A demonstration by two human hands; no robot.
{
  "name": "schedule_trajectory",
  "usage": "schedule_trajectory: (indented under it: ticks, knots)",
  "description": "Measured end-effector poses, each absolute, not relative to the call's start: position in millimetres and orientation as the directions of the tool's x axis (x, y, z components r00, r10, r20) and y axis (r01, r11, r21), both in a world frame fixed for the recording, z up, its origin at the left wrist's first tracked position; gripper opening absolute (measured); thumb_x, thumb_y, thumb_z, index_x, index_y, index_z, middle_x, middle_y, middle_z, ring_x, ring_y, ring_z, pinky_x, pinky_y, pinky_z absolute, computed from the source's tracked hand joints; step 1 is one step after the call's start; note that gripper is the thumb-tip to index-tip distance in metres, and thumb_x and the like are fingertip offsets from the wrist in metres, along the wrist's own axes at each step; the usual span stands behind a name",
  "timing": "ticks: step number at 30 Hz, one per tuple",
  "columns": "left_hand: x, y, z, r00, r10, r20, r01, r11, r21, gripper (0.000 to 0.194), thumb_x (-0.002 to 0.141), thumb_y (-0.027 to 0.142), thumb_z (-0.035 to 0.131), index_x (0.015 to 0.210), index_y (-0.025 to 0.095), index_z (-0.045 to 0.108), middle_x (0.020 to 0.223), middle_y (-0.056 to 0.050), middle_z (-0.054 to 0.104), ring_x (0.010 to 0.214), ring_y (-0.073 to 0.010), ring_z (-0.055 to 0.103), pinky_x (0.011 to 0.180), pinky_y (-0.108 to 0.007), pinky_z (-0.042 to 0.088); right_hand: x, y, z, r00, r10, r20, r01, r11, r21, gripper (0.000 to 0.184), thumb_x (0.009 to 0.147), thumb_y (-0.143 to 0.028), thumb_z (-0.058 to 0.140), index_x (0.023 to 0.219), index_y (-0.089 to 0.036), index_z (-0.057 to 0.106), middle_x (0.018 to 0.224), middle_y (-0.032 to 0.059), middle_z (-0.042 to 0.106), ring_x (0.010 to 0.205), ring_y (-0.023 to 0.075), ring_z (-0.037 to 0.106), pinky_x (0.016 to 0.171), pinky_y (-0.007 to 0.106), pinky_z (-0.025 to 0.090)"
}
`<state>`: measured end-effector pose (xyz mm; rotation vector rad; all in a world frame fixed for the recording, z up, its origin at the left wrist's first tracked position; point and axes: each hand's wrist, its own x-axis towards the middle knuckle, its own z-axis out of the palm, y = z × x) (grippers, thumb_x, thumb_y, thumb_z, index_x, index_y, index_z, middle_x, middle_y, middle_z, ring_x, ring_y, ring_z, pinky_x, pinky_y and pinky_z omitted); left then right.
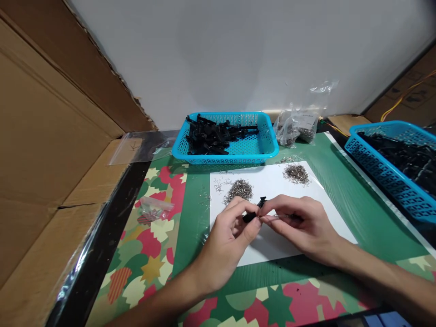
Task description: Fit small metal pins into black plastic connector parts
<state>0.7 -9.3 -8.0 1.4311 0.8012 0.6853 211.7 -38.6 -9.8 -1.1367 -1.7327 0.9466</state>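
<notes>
My left hand (226, 243) is closed, its thumb and fingertips gripping a small black plastic part (251, 216) above the white paper (272, 247). Pinched together, the fingers of my right hand (306, 227) meet the part from the right side. Something thin seems to lie between those fingers, too small and hidden to name. Behind my left hand sits a pile of tiny bent metal pieces (240, 190), with loose ones scattered to its left. A second pile of similar pieces (296, 174) lies near the paper's far right corner.
A blue basket (225, 159) of black plastic parts stands at the back; another blue basket (388, 175) is at right. Clear bags (299, 127) of small pieces lean near the wall. A small plastic bag (155, 209) lies left. Cardboard (51, 113) borders the left side.
</notes>
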Motion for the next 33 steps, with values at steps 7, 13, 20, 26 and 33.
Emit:
schedule_trajectory:
  ticks: [7, 13, 20, 26, 33]
  knots:
    - [-0.6, -8.8, -7.6, 0.571, 0.814, -0.105, 0.089, 0.066, 0.994, 0.021, 0.108, 0.04, 0.062, 0.102, 0.021, 0.07, 0.099, 0.001, 0.053, 0.074, -0.011, 0.047, 0.065, -0.026, 0.037, 216.4, -37.1, -17.3, -0.427, 0.645, 0.635, 0.497, 0.753, -0.431, 0.017, 0.104, -0.008, 0.057, 0.113, -0.012, 0.07, 0.064, -0.0022, 0.063, 0.049, 0.0116, 0.047, 0.05, 0.03, 0.033]
    - [0.4, -8.8, -7.0, 0.6, 0.79, -0.129, 0.114, 0.075, 0.991, 0.022, 0.107, 0.042, 0.063, 0.104, 0.022, 0.072, 0.102, 0.001, 0.054, 0.07, -0.009, 0.047, 0.06, -0.024, 0.038, 220.3, -34.6, -15.6, -0.437, 0.605, 0.665, 0.468, 0.785, -0.406, 0.018, 0.104, -0.004, 0.057, 0.114, -0.009, 0.071, 0.069, 0.0014, 0.07, 0.051, 0.0122, 0.055, 0.051, 0.03, 0.038]
    - [-0.3, -11.3, -3.4, 0.492, 0.87, -0.042, 0.165, -0.045, 0.985, 0.021, 0.107, 0.043, 0.064, 0.105, 0.025, 0.073, 0.101, 0.001, 0.054, 0.074, -0.0095, 0.052, 0.061, -0.022, 0.04, 221.1, -33.4, -2.2, -0.204, 0.908, 0.366, 0.505, 0.418, -0.755, 0.015, 0.101, -0.011, 0.064, 0.095, -0.018, 0.076, 0.071, -0.0027, 0.076, 0.048, 0.0082, 0.054, 0.047, 0.023, 0.04]
    - [-0.6, -13.9, -8.9, 0.469, 0.882, 0.048, 0.284, -0.202, 0.937, 0.009, 0.106, 0.031, 0.065, 0.103, 0.025, 0.071, 0.104, 0.002, 0.054, 0.068, -0.0067, 0.05, 0.059, -0.022, 0.039, 219.0, -31.0, -1.0, -0.233, 0.969, 0.078, 0.318, 0.152, -0.936, 0.017, 0.103, -0.026, 0.066, 0.094, -0.021, 0.079, 0.087, 0.0013, 0.083, 0.073, 0.0133, 0.073, 0.065, 0.022, 0.053]
    - [-0.3, -14.8, -7.5, 0.485, 0.873, 0.06, 0.312, -0.236, 0.92, 0.012, 0.107, 0.028, 0.061, 0.101, 0.024, 0.07, 0.103, 0.003, 0.054, 0.064, -0.0053, 0.048, 0.059, -0.022, 0.04, 215.3, -34.3, -0.5, -0.207, 0.978, -0.038, 0.265, 0.018, -0.964, 0.023, 0.102, -0.037, 0.068, 0.097, -0.02, 0.081, 0.083, 0.0046, 0.079, 0.069, 0.0153, 0.065, 0.061, 0.026, 0.046]
